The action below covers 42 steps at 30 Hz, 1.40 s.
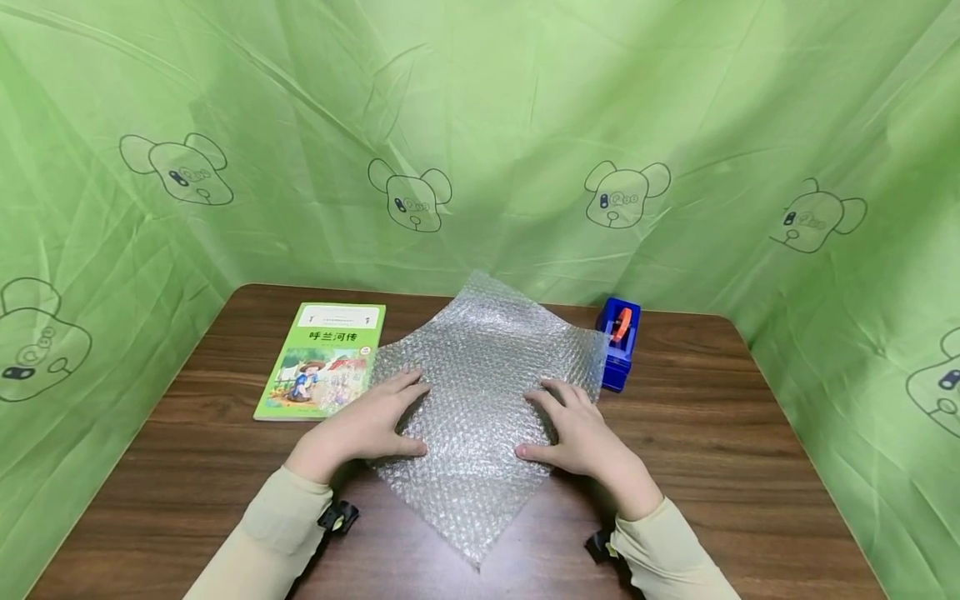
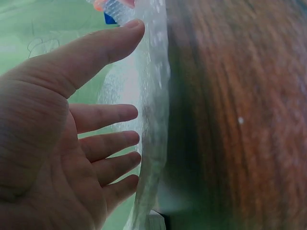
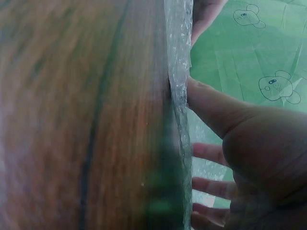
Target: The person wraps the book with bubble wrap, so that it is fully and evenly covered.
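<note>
A sheet of clear bubble wrap lies on the table, turned so that one corner points at the near edge. On its left half rests my left hand, fingers spread and fairly straight. My right hand touches the right half in the same way, thumb toward the middle. In the left wrist view the fingertips of the left hand meet the sheet's surface. The right wrist view has the right hand with thumb and fingertips against the wrap. Neither hand grips anything.
A green book with an illustrated cover lies at the left, partly under the wrap's left corner. Near the right corner stands a blue tape dispenser with an orange part. Green cloth walls enclose the wooden table at the back and sides.
</note>
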Tool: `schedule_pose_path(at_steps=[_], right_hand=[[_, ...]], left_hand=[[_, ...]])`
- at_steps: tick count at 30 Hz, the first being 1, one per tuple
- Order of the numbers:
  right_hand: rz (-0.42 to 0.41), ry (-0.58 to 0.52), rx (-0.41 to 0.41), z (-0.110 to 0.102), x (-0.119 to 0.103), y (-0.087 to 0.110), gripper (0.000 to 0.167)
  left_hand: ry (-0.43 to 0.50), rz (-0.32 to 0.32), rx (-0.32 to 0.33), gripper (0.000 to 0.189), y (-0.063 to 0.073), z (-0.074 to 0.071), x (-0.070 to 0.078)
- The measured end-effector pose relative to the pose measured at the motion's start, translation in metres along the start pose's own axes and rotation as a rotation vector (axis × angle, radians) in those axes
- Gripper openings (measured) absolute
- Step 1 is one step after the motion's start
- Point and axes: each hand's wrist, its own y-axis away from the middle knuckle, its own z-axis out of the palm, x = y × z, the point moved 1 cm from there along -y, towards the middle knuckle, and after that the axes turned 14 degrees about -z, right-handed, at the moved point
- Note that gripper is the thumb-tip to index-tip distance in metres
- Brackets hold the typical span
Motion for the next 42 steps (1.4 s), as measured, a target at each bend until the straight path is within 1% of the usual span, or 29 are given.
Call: schedule_pose_path(at_steps=[3,7,15,24,28,32,37,42], right_hand=[[0.009,0.006,0.014,-0.001,-0.001,0.000,0.086],[0.022,0.007,0.012,-0.002,-0.001,-0.001,0.087],[0.003,-0.032,0.005,-0.006,0.006,0.000,0.087],[-0.005,-0.072,-0.032,-0.009,0.012,0.001,0.093],[-0.011,-0.080,-0.043,-0.010,0.012,0.002,0.093],[-0.014,-0.082,-0.049,-0.010,0.013,0.002,0.093],[-0.017,-0.082,-0.052,-0.009,0.014,0.002,0.093],[-0.021,-0.080,-0.047,-0.008,0.016,0.001,0.092]], left_hand=[[-0.005,-0.002,0.002,0.096,-0.001,-0.001,0.000],[-0.020,-0.007,-0.002,0.098,-0.001,-0.002,0.001],[-0.023,-0.025,-0.013,0.099,-0.001,-0.001,0.002],[-0.057,-0.039,0.005,0.095,0.001,-0.005,0.004],[-0.066,-0.042,0.008,0.099,0.001,-0.006,0.005],[-0.063,-0.050,0.000,0.103,0.001,-0.005,0.003],[-0.061,-0.048,-0.012,0.102,0.001,-0.004,0.001],[-0.059,-0.039,-0.008,0.101,0.000,-0.003,0.000]])
